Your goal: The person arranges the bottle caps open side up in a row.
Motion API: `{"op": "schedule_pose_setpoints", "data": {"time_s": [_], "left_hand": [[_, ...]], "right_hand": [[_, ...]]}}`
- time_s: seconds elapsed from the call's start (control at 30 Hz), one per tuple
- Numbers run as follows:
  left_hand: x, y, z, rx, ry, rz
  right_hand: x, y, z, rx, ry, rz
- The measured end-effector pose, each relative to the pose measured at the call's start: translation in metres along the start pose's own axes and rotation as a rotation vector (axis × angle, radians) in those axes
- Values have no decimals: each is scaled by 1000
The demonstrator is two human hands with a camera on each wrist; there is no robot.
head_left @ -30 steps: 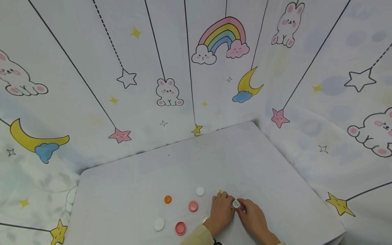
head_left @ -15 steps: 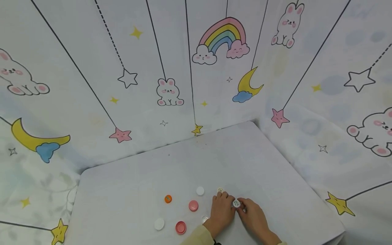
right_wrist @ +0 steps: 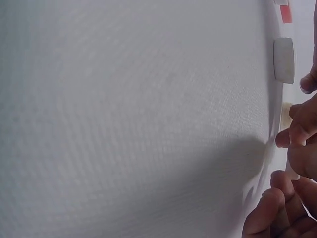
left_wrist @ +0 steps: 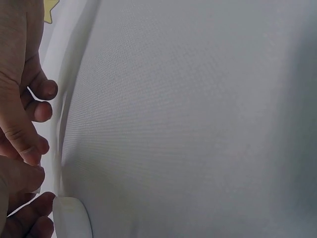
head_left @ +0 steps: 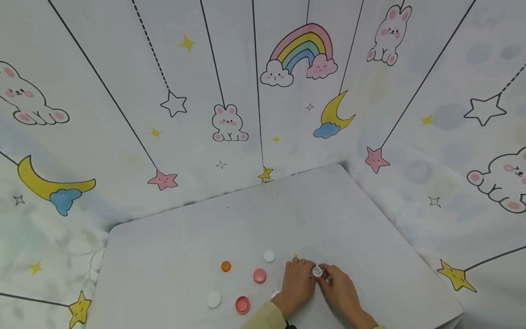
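Observation:
A small round white bottle cap with dark markings on top is held between the two hands, tilted toward the head camera. My left hand pinches it from the left, with the back of the hand up. From the right, my right hand grips its edge with thumb and fingers. In the right wrist view a sliver of the white cap shows among the fingertips. A cream-rimmed cap lies just beyond the left fingers, partly covered. Beside the left wrist is another white cap, partly hidden.
Left of the hands, several caps lie spread on the white-covered table: an orange cap, a pink cap, a red cap and white caps. A patterned cloth wall encloses the table's far sides.
The head view has shifted slightly. Both hands keep their hold on the white cap, which has turned a little; the other caps stay where they were.

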State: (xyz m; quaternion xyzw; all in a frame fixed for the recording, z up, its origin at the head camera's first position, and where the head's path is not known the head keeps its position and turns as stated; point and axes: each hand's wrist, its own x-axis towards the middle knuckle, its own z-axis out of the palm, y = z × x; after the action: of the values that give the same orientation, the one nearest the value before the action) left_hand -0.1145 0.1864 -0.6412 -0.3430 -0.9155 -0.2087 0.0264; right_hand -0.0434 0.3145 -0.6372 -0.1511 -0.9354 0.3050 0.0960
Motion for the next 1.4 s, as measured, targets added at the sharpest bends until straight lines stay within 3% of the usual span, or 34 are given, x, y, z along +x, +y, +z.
{"op": "schedule_pose_setpoints", "data": {"time_s": [0.27, 0.57, 1.23, 1.4], "left_hand": [[1, 1, -2, -3, 8, 7], [2, -1, -5, -27, 46, 66], [7, 2, -19, -96, 49, 77], [6, 2, -18, -110, 86, 83]], "right_hand": [[2, 1, -1, -3, 36, -38], [1, 3, -3, 8, 45, -39], [2, 0, -9, 37, 112, -85], [1, -2, -9, 35, 146, -106]]}}
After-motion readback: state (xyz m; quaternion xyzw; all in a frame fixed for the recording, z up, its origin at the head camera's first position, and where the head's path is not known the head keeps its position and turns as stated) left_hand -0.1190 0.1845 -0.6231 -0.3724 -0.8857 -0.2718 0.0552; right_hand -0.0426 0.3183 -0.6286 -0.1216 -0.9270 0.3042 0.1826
